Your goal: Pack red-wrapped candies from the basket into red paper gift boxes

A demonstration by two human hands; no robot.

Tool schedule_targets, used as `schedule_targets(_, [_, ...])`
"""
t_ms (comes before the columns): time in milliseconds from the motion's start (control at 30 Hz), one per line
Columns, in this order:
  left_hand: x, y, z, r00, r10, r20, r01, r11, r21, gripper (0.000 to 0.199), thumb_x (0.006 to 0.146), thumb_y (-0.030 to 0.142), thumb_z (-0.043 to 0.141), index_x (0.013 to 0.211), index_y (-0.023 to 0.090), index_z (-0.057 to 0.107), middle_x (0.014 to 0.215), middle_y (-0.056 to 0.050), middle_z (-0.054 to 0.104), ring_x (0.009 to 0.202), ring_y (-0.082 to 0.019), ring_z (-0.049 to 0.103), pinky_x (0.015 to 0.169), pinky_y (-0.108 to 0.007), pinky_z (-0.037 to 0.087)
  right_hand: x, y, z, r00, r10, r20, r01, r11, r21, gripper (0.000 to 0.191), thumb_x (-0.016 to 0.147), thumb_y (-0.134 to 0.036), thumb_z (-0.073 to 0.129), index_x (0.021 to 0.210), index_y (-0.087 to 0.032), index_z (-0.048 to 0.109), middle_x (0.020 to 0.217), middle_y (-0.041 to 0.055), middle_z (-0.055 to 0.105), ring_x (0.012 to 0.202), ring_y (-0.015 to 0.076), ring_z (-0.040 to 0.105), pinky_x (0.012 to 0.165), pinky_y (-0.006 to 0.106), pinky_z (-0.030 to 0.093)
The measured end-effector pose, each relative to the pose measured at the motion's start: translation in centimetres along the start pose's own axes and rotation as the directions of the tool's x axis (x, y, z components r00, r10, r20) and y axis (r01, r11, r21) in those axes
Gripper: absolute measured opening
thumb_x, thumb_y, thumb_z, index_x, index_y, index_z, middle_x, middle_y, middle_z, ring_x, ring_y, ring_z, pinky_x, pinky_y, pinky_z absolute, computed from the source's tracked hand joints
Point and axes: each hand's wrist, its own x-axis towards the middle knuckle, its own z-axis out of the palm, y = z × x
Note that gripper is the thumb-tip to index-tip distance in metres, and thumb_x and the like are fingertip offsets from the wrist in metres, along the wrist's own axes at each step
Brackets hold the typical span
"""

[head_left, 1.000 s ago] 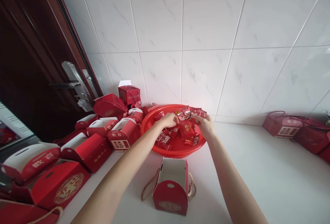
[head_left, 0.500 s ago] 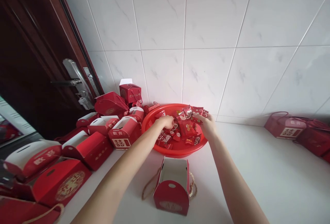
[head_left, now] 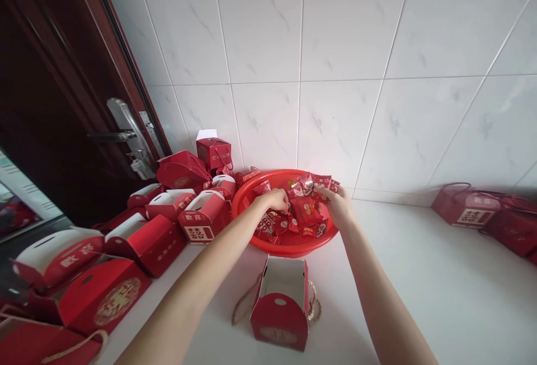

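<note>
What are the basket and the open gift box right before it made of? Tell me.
Perforated basket: likely red plastic, glossy, given its shiny rim and regular holes.
Gift box: probably coated cardboard, smooth red outside and matte white inside, with thin cut edges.

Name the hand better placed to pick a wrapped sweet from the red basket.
Probably the left hand: it's down among the wrapped sweets, while the right hand seems to hold some.

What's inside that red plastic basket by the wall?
Wrapped candies, mostly red, lie inside the basket. The left hand hides what is under it, the right hand part of the rim; anything beneath the top candies is covered.
</note>
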Motion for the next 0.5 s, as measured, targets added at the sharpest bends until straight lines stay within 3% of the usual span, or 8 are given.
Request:
schedule_targets(100, [0.2,1.3,0.8,0.989,0.148,-0.001,-0.148,0.985,-0.083,0.015,0.069,0.016,0.074,0.083,0.021,0.077,0.081,0.0,0.073,0.074,-0.016,0.065,0.065,-0.023,0.045,0.1,0.1,-0.1,1.0,-0.005,0.006,0.005,1.0,-0.004,0.026,0.052,-0.027,0.087,0.072,-0.019,0.073,0.072,0.0046,0.076,0.066,0.0221,0.07,0.062,0.033,0.058])
schedule_targets(200, [0.4,2.8,2.3,0.934,0.318,0.163,-0.301,0.946,-0.122,0.027,0.063,0.022,0.084,0.089,0.025,0.079,0.083,0.0,0.073,0.076,-0.017,0.065,0.066,-0.024,0.046,0.1,0.0,-0.1,1.0,-0.016,-0.009,0.016,1.0,-0.019,0.025,0.051,-0.026,0.087,0.07,-0.018,0.072,0.07,0.0035,0.075,0.066,0.0206,0.07,0.061,0.031,0.057])
schedule_targets(267, [0.5,3.4,3.1,0.916,0.327,0.234,-0.326,0.944,-0.044,0.03,0.059,0.025,0.088,0.087,0.026,0.08,0.081,0.0,0.072,0.073,-0.018,0.063,0.064,-0.026,0.043,0.1,0.0,-0.2,1.0,-0.009,-0.018,0.009,0.999,-0.04,0.025,0.051,-0.027,0.086,0.068,-0.018,0.071,0.067,0.003,0.073,0.063,0.0197,0.069,0.058,0.029,0.056])
schedule_targets(400, [0.4,3.6,3.6,0.915,0.304,0.267,-0.329,0.943,0.055,0.011,0.066,0.03,0.084,0.069,0.024,0.075,0.074,0.0,0.07,0.067,-0.017,0.059,0.06,-0.027,0.038,0.1,0.0,-0.3,1.0,-0.01,-0.013,0.009,0.998,-0.057,0.022,0.053,-0.027,0.085,0.068,-0.019,0.07,0.066,0.0024,0.073,0.063,0.0192,0.068,0.056,0.028,0.055])
schedule_targets(500, [0.3,3.6,3.6,0.927,0.309,0.212,-0.318,0.948,0.006,0.021,0.059,0.036,0.088,0.059,0.023,0.07,0.066,0.001,0.067,0.064,-0.017,0.058,0.06,-0.028,0.037,0.0,0.0,-0.3,1.0,-0.004,-0.017,0.003,0.998,-0.061,0.023,0.053,-0.027,0.086,0.067,-0.02,0.07,0.065,0.0016,0.072,0.064,0.0189,0.068,0.059,0.028,0.057])
